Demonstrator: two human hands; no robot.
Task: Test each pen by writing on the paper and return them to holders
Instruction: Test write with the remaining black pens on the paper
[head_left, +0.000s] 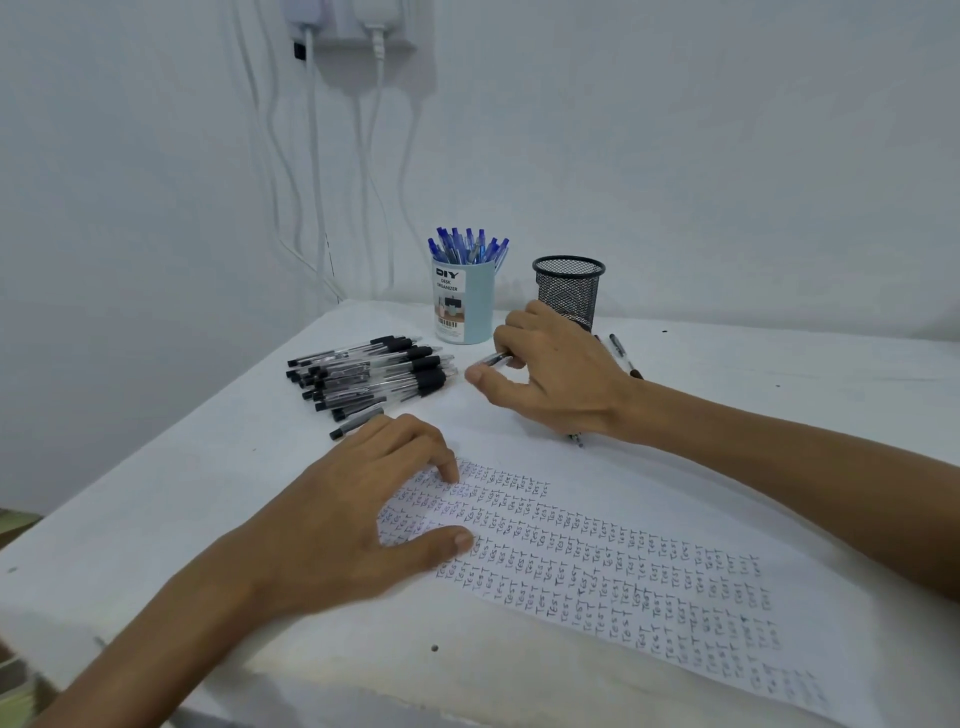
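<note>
**A:** What lies nearest?

**B:** The paper (623, 571), covered in rows of "TEST". It runs off the table (156, 519) at the lower right, where the writing blurs. The left hand (363, 514) rests on its upper-left end. The fingers are arched and slightly apart, tips and thumb pressing the sheet, holding nothing.

**A:** And the right hand?

**B:** The right hand (561, 379) is beyond the paper, fingers curled over a clear pen (493, 359). Only a short length shows past the index finger; the rest is hidden under the palm. The thumb stretches out just below it, and I can't tell whether it touches. A dark tip (576, 440) shows under the wrist, from the same pen or another, unclear.

**A:** What room is around it?

**B:** A bare strip of table separates it from the heap of black pens (369, 374) on the left. Just behind stand the blue holder (464, 306), full of blue pens (467, 244), and the mesh holder (569, 286), its base covered by the knuckles. Loose pens (621, 353) lie half hidden behind the wrist. Cables (311, 156) hang down the wall.
</note>
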